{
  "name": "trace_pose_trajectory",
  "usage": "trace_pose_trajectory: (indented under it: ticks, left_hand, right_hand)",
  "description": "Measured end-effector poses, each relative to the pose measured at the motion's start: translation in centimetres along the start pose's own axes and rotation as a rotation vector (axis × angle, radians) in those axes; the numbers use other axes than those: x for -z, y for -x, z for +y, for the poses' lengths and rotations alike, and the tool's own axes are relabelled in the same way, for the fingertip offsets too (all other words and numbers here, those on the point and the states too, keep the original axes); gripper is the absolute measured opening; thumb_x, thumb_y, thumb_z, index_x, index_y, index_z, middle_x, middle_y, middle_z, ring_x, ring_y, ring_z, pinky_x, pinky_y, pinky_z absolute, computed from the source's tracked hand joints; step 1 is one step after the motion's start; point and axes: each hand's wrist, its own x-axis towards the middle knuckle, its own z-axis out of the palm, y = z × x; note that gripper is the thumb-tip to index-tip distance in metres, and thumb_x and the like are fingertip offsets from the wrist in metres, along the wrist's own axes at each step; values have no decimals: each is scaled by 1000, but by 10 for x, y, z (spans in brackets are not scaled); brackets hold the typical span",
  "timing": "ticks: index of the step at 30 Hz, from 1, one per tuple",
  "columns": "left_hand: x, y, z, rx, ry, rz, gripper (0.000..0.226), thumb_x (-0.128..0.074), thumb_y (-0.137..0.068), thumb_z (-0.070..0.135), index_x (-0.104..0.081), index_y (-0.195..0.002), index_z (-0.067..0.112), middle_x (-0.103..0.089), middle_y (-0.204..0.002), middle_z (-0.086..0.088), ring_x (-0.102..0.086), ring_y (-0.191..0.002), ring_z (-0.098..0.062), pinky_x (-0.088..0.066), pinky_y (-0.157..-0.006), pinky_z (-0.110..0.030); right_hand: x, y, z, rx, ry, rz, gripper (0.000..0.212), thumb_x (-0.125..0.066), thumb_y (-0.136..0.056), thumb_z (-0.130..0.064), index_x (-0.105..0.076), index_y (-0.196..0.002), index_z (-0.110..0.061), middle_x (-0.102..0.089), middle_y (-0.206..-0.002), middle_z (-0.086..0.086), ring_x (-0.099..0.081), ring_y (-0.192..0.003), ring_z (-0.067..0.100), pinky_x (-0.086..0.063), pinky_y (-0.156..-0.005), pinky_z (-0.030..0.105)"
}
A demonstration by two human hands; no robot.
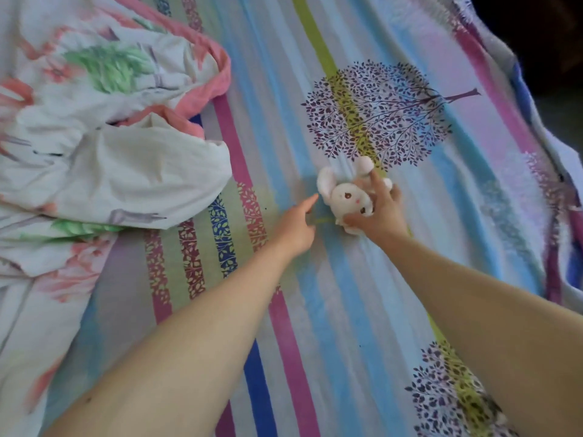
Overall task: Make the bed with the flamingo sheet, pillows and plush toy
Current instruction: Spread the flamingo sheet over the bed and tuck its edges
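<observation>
Head view: we note white plush toy [345,197] lying mid-bed on striped bed sheet [315,310], near printed tree [378,111]. Our right hand [378,212] grips it, fingers and thumb curled round body. Our left hand [295,227] holds nothing, forefinger stretched out just beside toy's ear. We log flamingo sheet [94,121] bunched in heap, upper left.

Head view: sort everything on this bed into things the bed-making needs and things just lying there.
Job:
plush bunny, gripped by the right hand
flamingo sheet, crumpled at left
left hand, beside the bunny, holding nothing

Just there:
striped tree-print sheet underneath

No pillows in view.
</observation>
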Motion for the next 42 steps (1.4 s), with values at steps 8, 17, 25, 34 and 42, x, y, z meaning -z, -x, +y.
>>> trace_pose_trajectory:
  ticks: [8,17,25,34,42]
  left_hand:
    - [-19,17,12,10,294,185,57,-73,-79,18,-49,-131,19,-56,-126,-5,-56,-113,-21,-45,-98,-33]
    - [26,79,-55,-99,184,295,94,-85,-59,24,-38,-140,26,-51,-125,6,-53,-108,-4,-43,-88,-10]
    - [101,146,-137,-10,373,522,106,-86,-55,29,-27,-143,35,-51,-133,1,-55,-118,-16,-50,-94,-39]
    - [176,245,-212,182,641,846,50,-75,-60,26,-54,-105,33,-62,-101,9,-63,-92,-10,-55,-82,-47]
    - [284,278,-291,258,971,1235,43,-80,-60,35,-58,-97,36,-64,-106,4,-66,-98,-22,-57,-79,-50]
  right_hand:
    - [-15,24,14,-265,-401,-35,36,-72,-75,-48,-58,-95,-21,-61,-97,13,-62,-78,25,-58,-70,54]
    - [-77,81,-46,-35,-480,-224,29,-53,-72,-57,-64,-97,-46,-59,-114,12,-65,-98,24,-60,-73,45]
    - [-157,136,-124,112,-426,-339,33,-47,-91,-8,-60,-107,-33,-61,-115,6,-67,-89,22,-58,-77,43]
    - [-244,205,-205,389,-224,-624,63,-37,-84,12,-53,-129,-29,-57,-125,0,-65,-97,12,-53,-80,23]
    - [-331,259,-287,531,-198,-671,78,-43,-85,9,-30,-145,-39,-44,-131,-16,-51,-107,6,-44,-90,21]
